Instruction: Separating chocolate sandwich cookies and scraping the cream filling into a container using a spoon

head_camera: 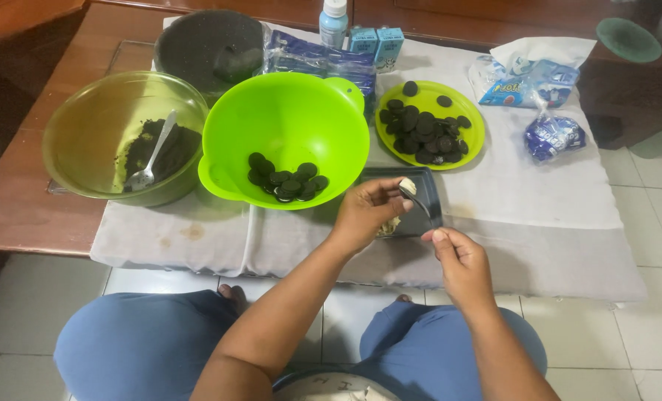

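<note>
Head view: the left hand (364,212) pinches a cookie half (407,186) over the dark tray (429,194), near the bright green bowl (286,119) — the right hand (457,260), closed, holds a knife (414,200) to it.

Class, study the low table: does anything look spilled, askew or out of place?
Brownish stains mark the white cloth near its front edge, below the green bowls. Two cookies lie apart from the pile on the green plate. Nothing else stands out.
</note>
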